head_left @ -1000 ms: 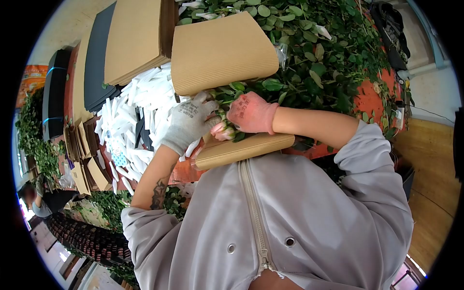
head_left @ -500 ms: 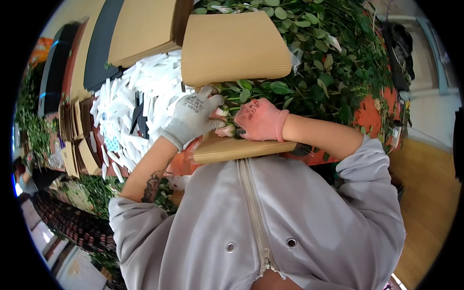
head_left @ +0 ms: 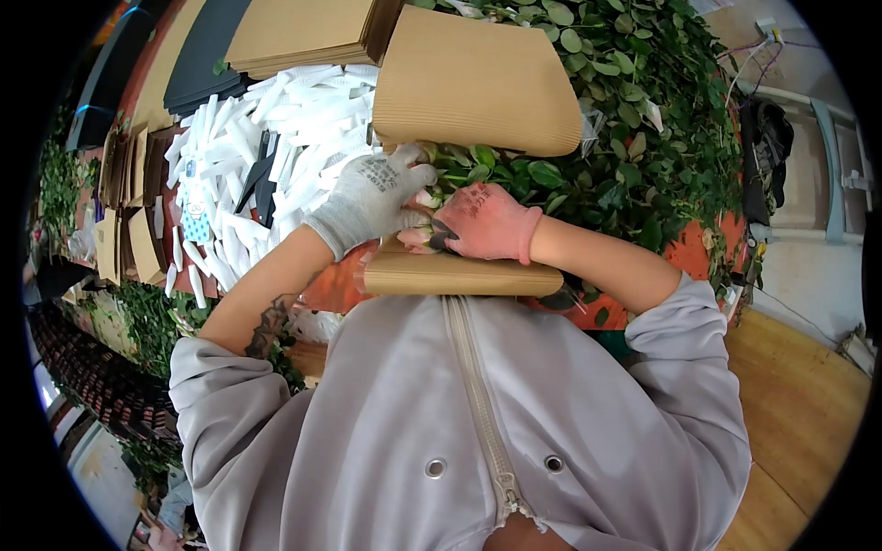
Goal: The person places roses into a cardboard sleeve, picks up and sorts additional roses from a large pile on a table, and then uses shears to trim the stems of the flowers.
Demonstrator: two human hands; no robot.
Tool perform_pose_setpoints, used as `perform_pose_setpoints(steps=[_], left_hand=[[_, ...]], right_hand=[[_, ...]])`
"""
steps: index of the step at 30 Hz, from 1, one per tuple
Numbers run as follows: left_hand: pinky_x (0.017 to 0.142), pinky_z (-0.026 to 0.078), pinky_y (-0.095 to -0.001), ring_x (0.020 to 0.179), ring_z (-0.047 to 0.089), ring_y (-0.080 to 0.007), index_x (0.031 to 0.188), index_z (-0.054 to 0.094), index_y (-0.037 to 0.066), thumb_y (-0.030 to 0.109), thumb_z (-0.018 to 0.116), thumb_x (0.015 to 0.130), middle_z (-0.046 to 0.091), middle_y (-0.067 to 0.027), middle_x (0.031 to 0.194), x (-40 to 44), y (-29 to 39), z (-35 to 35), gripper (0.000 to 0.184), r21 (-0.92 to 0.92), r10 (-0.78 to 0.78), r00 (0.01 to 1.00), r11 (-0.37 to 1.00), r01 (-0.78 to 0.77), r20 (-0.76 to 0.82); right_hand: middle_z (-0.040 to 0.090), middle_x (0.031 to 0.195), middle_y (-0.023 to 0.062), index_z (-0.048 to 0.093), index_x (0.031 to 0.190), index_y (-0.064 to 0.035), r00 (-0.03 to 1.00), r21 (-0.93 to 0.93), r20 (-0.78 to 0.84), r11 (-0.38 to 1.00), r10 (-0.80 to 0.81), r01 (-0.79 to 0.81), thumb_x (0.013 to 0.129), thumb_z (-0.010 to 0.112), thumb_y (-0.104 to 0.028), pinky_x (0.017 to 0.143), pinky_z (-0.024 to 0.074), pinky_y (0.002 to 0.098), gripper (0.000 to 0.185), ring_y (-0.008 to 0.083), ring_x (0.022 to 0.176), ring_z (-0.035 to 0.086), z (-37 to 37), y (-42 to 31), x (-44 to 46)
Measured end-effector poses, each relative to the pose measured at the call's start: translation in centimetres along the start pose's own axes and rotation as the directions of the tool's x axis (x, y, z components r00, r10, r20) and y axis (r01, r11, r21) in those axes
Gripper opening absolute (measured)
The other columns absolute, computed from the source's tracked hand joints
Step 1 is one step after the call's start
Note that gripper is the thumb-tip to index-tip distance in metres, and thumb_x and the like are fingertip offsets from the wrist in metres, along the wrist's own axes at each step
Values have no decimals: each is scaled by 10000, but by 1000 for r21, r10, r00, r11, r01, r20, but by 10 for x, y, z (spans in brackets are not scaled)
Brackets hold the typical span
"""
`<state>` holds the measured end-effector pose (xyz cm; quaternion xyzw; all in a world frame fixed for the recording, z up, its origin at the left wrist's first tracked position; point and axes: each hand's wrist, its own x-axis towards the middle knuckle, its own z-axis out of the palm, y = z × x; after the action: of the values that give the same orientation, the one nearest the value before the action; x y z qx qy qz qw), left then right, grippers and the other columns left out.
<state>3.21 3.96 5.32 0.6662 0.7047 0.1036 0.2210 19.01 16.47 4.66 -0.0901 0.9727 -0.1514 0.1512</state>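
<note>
**Pink roses (head_left: 418, 240) gathered, cardboard (head_left: 459, 274) unclosed**

Left of centre, the left hand (head_left: 366, 200), half-curled, touches the roses; whether it grips cannot be told. The roses lie mid-frame, apparently only partly arranged. Right of them, the right hand (head_left: 489, 222) appears closed around them.

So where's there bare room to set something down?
A small red tabletop patch shows between the right forearm and leaves; a narrower one, between the left forearm and lower cardboard. White pieces crowd the left, leaves the far right.
</note>
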Motion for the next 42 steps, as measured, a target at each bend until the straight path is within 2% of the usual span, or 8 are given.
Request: perform_pose_setpoints(steps=[9,11,12,15,20,39,41,42], left_hand=[[798,463,-373,965,559,-275,1042,578,79,275,674,703,530,-99,1088,-7,-9,0,403,-51,53,995,997,-58,-78],[801,464,-368,947,562,-275,1044,594,70,212,645,735,549,-107,1080,-16,-31,9,344,-232,150,888,934,-271,-436],[822,458,-365,959,555,-287,1052,606,67,146,603,766,561,-123,1082,-31,-28,-1,297,-447,-150,932,894,-14,-329],[859,438,-373,1000,535,-306,1053,606,68,125,591,773,557,-136,1097,-40,-42,24,286,-228,-120,901,973,24,-416],[944,380,-419,1160,435,-363,1236,517,111,216,601,792,396,-190,1324,-35,-27,30,464,-228,-245,943,954,194,-224],[878,420,-399,1007,536,-350,1150,594,134,198,593,779,512,-176,1189,-29,-27,31,376,-338,-208,892,939,67,-401],[855,438,-372,959,574,-287,1095,621,127,179,580,768,593,-113,1077,-34,-9,-7,333,22,-355,929,933,359,-108],[793,461,-355,890,596,-245,1058,634,121,167,552,769,630,-61,999,-41,0,-14,304,-88,-338,916,941,327,-217]], right_hand=[[611,988,147,577,993,-41,978,-67,176,993,109,-98,806,535,-356,777,471,410,369,281,945,588,-4,-12,4],[609,884,126,585,881,-78,993,-25,27,993,118,-117,767,571,-346,720,469,405,291,290,874,590,7,-5,2],[609,895,136,590,899,-84,989,48,42,989,141,-143,761,578,-348,737,471,410,298,298,880,588,5,-5,2],[608,889,138,594,912,-89,939,96,229,955,255,-282,762,573,-341,750,472,417,294,303,875,587,-3,-8,9],[607,870,138,589,924,-88,970,85,123,972,209,-220,761,572,-336,753,473,417,297,300,865,590,2,-7,5],[622,844,152,603,881,-108,959,138,166,958,229,-253,748,581,-299,740,477,412,234,303,845,601,-4,-3,7],[619,818,132,593,879,-111,990,175,-103,982,93,-74,745,586,-285,733,473,405,220,302,827,599,-17,-6,-6],[608,827,99,574,889,-106,979,102,-13,974,204,-202,743,593,-279,693,468,399,227,286,792,597,-42,-14,-5]])
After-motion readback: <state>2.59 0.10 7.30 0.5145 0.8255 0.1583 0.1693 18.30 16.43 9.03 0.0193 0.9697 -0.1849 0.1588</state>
